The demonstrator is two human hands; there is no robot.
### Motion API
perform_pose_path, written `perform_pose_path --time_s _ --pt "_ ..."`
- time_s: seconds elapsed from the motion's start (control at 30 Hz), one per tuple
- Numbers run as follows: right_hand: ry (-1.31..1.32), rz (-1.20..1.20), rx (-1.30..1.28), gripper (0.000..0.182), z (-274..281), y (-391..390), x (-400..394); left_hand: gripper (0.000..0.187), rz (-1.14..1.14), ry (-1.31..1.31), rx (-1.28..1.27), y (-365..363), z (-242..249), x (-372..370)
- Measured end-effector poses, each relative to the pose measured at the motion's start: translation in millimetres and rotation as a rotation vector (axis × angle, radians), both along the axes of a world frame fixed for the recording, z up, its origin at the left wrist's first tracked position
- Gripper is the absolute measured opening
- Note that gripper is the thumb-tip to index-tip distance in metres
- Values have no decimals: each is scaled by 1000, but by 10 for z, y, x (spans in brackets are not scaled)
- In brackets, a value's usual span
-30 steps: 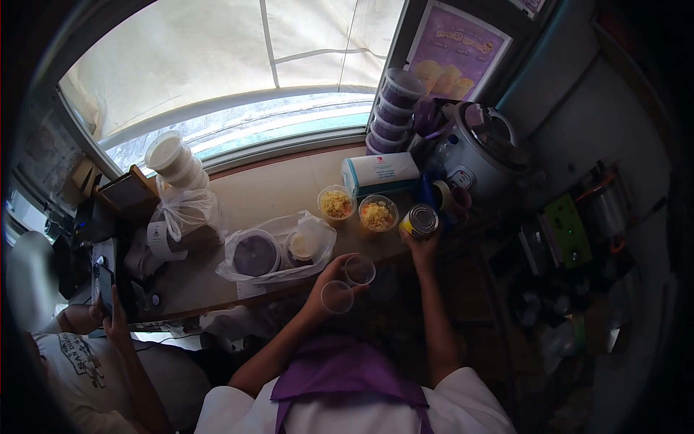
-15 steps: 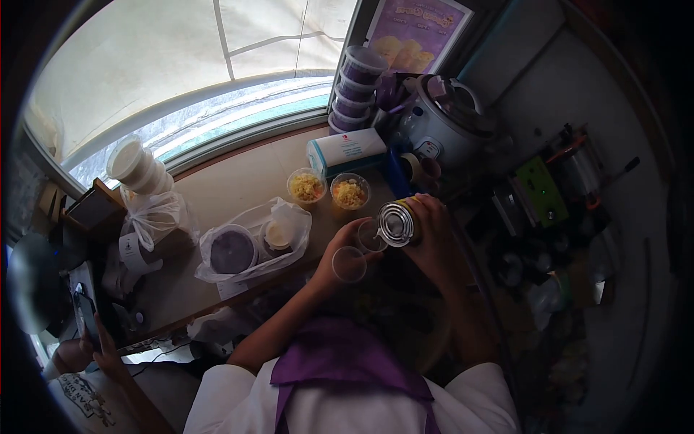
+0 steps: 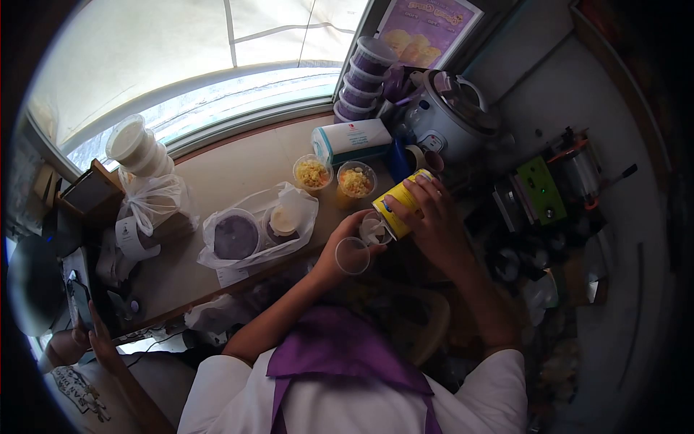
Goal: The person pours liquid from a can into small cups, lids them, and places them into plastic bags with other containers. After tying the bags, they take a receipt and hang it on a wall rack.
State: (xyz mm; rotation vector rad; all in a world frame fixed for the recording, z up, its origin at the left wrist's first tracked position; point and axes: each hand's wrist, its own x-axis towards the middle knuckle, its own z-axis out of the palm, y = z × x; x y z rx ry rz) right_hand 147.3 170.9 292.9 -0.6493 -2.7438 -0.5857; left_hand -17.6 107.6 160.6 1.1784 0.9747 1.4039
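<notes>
My right hand [image 3: 432,217] is wrapped round a yellow can [image 3: 390,210], which is tipped with its open end down over a clear plastic cup [image 3: 373,227]. Something whitish shows in that cup at the can's rim. My left hand [image 3: 337,244] holds this cup and a second clear cup [image 3: 353,256] nearer to me; its fingers are partly hidden behind the cups. Just beyond my hands stand two more clear cups, a left filled cup [image 3: 312,173] and a right filled cup [image 3: 356,181], both topped with yellow bits.
On the counter [image 3: 173,271] lies an open plastic bag [image 3: 208,253] around lidded tubs. A tissue pack [image 3: 352,140], stacked purple tubs [image 3: 359,90] and a rice cooker [image 3: 463,119] stand at the back. At left, another person's hand [image 3: 101,336] is by a phone [image 3: 79,300].
The can has been tipped further, so its yellow side now shows instead of its metal end. Whitish contents now show in the cup beneath it. The view has shifted slightly.
</notes>
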Motion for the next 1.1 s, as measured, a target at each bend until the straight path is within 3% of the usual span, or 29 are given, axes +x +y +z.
perform_pose_path --time_s 1.1 --pt "-106 124 149 46 305 -86 -225 69 24 -118 64 -94 47 -103"
